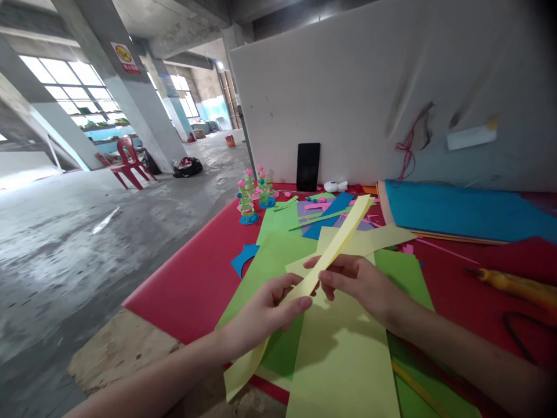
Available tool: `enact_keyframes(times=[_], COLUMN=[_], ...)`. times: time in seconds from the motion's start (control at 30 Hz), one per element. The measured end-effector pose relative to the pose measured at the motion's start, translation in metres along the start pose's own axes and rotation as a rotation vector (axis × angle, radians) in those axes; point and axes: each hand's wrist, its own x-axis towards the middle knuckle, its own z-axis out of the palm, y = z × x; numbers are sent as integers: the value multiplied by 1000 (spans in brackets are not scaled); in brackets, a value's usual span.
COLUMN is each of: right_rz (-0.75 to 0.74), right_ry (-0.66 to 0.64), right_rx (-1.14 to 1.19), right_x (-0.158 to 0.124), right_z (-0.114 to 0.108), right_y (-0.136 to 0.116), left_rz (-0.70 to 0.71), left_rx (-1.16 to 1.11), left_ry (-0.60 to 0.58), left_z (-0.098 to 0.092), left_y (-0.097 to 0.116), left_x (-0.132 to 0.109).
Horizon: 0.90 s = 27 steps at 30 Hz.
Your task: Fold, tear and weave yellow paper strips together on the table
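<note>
A long pale yellow paper strip [343, 233] runs diagonally through both hands, its lower end hanging past the left wrist. My left hand [278, 302] pinches it between thumb and fingers near its middle. Just above, my right hand [348, 278] has its fingertips closed on the strip's edge. Beneath the hands lies a pale yellow paper sheet [343, 360], on top of green paper [278, 255]. Another yellow paper piece [391, 237] lies crosswise behind the strip.
Small paper ornaments [248, 203] stand at the table's far left corner. A black phone [308, 167] leans on the white panel [339, 93]. Blue sheets [461, 212] are stacked at the right, near a yellow-handled tool [513, 285]. Paper scraps [326, 212] lie behind the hands.
</note>
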Motion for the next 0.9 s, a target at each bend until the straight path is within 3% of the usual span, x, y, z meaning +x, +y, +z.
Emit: enact_keyframes(times=[0.33, 0.6, 0.9], right_rz=[-41, -50, -56], right_ry=[-32, 18, 5], right_rx=[68, 5, -9], right_x=[0, 0, 1], right_z=[-3, -7, -10], right_y=[4, 1, 2], left_rz=[-3, -16, 52], left_rx=[-22, 1, -218], left_ry=[-7, -3, -183], left_z=[3, 2, -1], left_y=[5, 3, -3], left_x=[-4, -4, -2])
